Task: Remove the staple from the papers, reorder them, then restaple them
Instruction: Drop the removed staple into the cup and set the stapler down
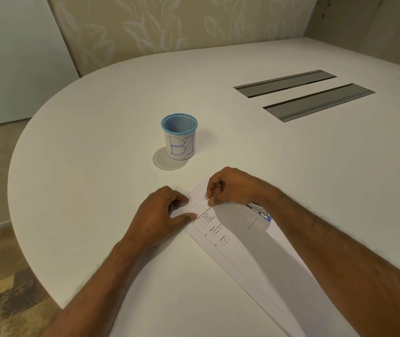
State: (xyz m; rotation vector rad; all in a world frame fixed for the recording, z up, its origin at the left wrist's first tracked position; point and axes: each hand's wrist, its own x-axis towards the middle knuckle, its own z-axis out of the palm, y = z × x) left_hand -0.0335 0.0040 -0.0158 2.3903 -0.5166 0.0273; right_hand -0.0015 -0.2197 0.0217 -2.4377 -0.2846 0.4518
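We take this to be the opening step, freeing the staple, with reordering and restapling not yet begun. The papers [242, 254] lie as one fanned stack that runs out from under both hands towards the body. The left hand [162, 210] grips the stack's edge with its thumb stretched along it and its fingers curled in. Just to its right, the right hand [230, 188] has its fingers tightly curled and its thumb and forefinger pinched down on the top sheet near the far corner. The staple is too small for us to make out, so we cannot say whether it is caught. We think the next move calls for a fine pull on that corner while the left hand keeps the sheets from sliding. Tucked under the right wrist is a slim blue and silver object [264, 215], and we cannot tell whether it is a pen or a tool. We see no stapler. Beyond the left hand, well apart, a blue mesh cup [179, 137] stands upright, wrapped in a hand-lettered paper. The white table [97, 142] has a rounded end, and two grey cable slots [318, 102] lie far beyond the right hand. Behind it is a pale leaf-patterned wall [145, 27], and left of the left arm is patterned carpet [12, 283].
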